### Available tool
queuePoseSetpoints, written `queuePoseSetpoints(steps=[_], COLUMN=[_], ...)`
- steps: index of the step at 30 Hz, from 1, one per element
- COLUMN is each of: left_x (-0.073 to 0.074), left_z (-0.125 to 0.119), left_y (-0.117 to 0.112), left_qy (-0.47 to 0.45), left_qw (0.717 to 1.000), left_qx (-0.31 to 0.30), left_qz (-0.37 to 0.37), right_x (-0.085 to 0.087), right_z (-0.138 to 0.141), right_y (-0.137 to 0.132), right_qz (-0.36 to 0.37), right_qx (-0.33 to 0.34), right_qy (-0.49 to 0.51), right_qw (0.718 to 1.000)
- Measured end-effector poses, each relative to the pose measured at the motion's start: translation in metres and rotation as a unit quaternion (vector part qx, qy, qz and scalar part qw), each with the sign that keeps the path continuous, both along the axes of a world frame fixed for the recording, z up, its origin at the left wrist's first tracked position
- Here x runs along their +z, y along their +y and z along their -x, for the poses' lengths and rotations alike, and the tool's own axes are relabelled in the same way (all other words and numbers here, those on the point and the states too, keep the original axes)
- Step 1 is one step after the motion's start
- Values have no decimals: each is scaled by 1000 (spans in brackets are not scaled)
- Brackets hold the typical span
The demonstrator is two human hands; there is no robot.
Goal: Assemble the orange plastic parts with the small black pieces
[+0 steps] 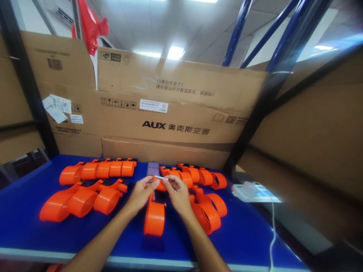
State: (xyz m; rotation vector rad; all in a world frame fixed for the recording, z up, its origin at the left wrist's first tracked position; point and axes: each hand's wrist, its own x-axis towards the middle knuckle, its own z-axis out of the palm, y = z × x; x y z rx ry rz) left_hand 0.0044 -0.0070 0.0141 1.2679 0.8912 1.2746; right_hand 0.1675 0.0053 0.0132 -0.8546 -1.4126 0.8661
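Note:
Both hands meet over the middle of the table at an orange plastic tape dispenser, whose wide ring hangs down towards me. My left hand grips the dispenser's upper end from the left, with thumb and fingers pinched together. From the right, my right hand pinches the same end. A thin white strip lies across the top between my fingertips; its edge looks toothed. My fingers partly cover where strip and orange plastic meet. Just behind the hands is a phone with a lit screen.
Rows of orange dispensers with dark ends stand on the blue tabletop, left and right. Cardboard walls the back. At right are a dark rack post and a white power strip with a hanging cable.

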Motion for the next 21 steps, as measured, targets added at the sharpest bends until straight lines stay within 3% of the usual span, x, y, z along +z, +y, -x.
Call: queuePoseSetpoints(steps=[4, 9, 21], left_x=[1, -4, 2], left_z=[-2, -4, 4], left_y=[-3, -2, -3], left_qy=[-4, -5, -33], left_qw=[1000, 1000, 994], left_qx=[-9, 5, 99], left_qz=[-10, -12, -21], right_x=[4, 8, 6], right_z=[-2, -2, -3], right_y=[-4, -3, -7], right_qz=[16, -19, 21], right_qx=[-6, -26, -43], right_qy=[13, 15, 44], right_qw=[1000, 999, 998])
